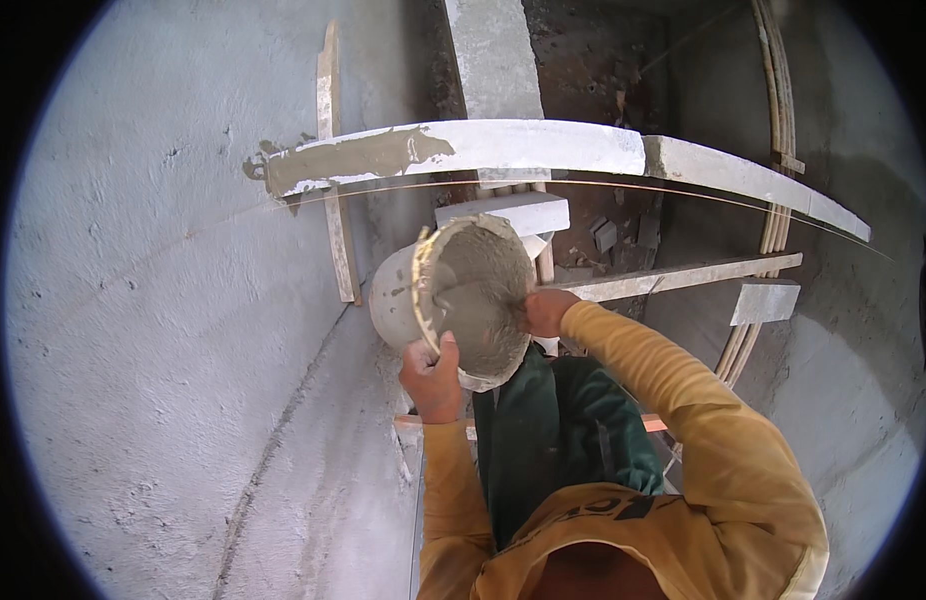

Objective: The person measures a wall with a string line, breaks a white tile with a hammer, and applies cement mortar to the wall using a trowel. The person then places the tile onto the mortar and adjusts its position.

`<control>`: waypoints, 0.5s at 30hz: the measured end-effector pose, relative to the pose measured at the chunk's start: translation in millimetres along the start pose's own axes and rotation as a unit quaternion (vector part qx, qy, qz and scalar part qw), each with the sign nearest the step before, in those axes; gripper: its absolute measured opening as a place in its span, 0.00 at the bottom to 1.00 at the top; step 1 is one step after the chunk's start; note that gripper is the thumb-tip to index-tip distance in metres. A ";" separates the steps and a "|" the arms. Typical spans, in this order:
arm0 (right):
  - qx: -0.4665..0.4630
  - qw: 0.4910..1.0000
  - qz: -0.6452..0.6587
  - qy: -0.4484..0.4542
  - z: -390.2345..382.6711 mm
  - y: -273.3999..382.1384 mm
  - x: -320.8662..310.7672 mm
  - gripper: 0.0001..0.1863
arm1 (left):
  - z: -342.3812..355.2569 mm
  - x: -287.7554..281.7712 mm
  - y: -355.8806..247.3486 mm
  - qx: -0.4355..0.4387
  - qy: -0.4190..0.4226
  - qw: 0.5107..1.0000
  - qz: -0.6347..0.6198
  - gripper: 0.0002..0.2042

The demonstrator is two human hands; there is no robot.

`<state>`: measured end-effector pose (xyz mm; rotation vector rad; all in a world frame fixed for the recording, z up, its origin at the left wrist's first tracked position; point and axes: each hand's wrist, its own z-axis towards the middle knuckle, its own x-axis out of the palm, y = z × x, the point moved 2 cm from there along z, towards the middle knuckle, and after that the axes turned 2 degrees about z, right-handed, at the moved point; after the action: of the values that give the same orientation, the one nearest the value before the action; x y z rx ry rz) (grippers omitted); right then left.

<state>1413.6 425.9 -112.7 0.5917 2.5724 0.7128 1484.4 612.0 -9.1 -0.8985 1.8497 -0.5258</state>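
Observation:
A mortar-caked bucket [403, 300] is tilted in front of me, its mouth toward me. Grey wet mortar [483, 330] coats its inside. My left hand [433, 382] is closed on the near left rim, thumb over the edge, beside a yellowish handle [423, 290] that runs along the rim. At the bucket's right side my right hand [549, 312] reaches in over the rim, fingers curled; whatever they hold is hidden in the mortar. Beyond the bucket, a row of pale blocks [543, 145] crosses the view, with mortar spread [368, 155] over its left end.
A thin string line [583, 183] runs along the blocks' near side. Plastered walls [163, 330] rise left and right. Wooden boards [693, 276] and upright poles [778, 90] stand around. Loose pale blocks [765, 302] rest on the timber; rubble [605, 235] lies below.

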 end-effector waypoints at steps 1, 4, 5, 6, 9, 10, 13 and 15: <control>0.028 0.994 0.106 0.025 -12.2 -6.4 -5.6 0.23 | 3.3 -2.0 -0.2 0.025 -0.008 1.000 0.012 0.12; 0.056 0.931 0.357 0.044 -61.9 -20.7 -26.6 0.20 | 16.7 -6.6 11.9 -0.053 -0.037 0.997 -0.033 0.11; 0.032 0.915 0.401 0.013 -77.3 -22.1 -35.0 0.20 | 20.5 -5.8 16.1 -0.060 -0.041 0.995 -0.068 0.11; 0.007 0.896 0.444 -0.017 -88.4 -22.3 -43.4 0.21 | 23.7 -4.7 20.2 -0.072 -0.050 0.991 -0.099 0.10; -0.037 0.897 0.390 -0.206 -102.8 -25.8 -75.2 0.17 | 28.4 1.0 27.6 -0.097 -0.083 0.977 -0.172 0.09; -0.034 0.915 0.299 -0.268 -102.7 -26.9 -85.9 0.17 | 28.8 3.0 27.8 -0.101 -0.090 0.969 -0.208 0.09; 0.015 0.917 0.085 -0.389 -86.6 -30.0 -116.8 0.17 | 30.3 6.9 23.4 -0.119 -0.101 0.965 -0.209 0.09; 0.070 0.909 0.045 -0.409 -76.4 -28.6 -127.6 0.18 | 32.5 6.0 18.7 -0.115 -0.101 0.969 -0.195 0.09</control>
<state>1474.3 311.2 -34.7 0.8411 1.8188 0.2142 1505.7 620.2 -39.5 -1.4350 1.5734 -0.4411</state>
